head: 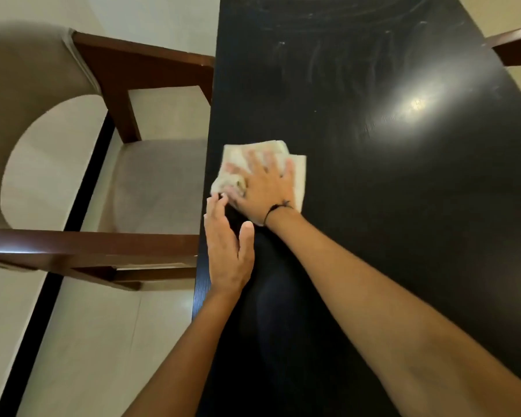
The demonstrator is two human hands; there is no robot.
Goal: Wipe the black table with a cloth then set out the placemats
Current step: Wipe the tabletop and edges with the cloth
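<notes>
Desk (pixel 373 206): black, glossy, long axis running away from the person; a lamp glare sits right of centre, and faint streaks and smears show on the far part, near the far edge. Cloth (pixel 298 173): pale, folded to a rough square, lying flat on the desk just inside the left edge, about midway along the visible length. Right hand (pixel 263 191): laid palm-down on the cloth, fingers spread wide and pointing toward the far edge, pressing the cloth to the surface rather than pinching it; a dark cord circles the wrist. The forearm crosses the desk diagonally from the near right. Left hand (pixel 227 254): open, fingers together and extended, resting at the left edge of the desk, just nearer the person than the cloth; its fingertips come up to the cloth's near-left corner, and whether they touch it cannot be told. It holds nothing. Chair (pixel 151 182): wooden frame, beige seat, standing at the left edge beside the cloth; part of a second chair (pixel 512 46) shows at the far right edge. Placemats: none in view. Stage, as judged: wiping under way, setting out not begun. Governing relation: the cloth lies directly under the right hand, so that hand is the working one. The unwiped-looking streaks lie beyond it toward the far edge and to the right, so the stroke would likely run along the desk's long axis. Risk: the cloth sits close to the left edge and could slip over it.
</notes>
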